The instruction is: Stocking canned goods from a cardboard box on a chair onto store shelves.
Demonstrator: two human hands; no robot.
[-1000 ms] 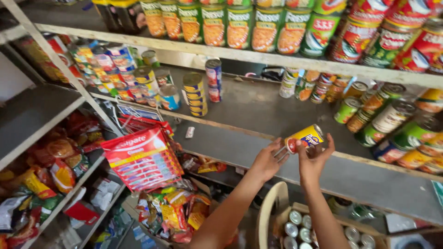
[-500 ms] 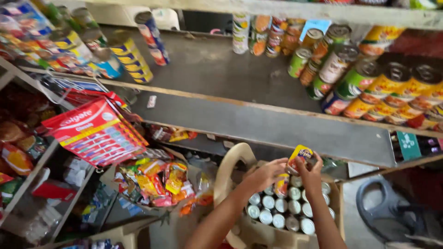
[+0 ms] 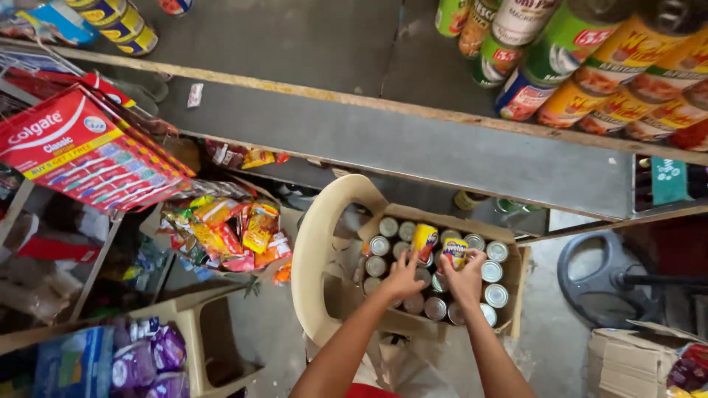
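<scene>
Head view shows the left hand (image 3: 403, 278) gripping one can (image 3: 423, 242) and the right hand (image 3: 466, 278) another can (image 3: 455, 251) over the box (image 3: 516, 291), where tight packing could make either slip.

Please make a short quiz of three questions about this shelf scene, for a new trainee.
1. True or false: the cardboard box of cans rests on a cream plastic chair.
2. Which of the hands grips the yellow can? A left, B right.
3. The second yellow can stands raised just beyond the ____ hand.

Key: 1 true. 2 B, the right hand. 3 left, the left hand.
</scene>
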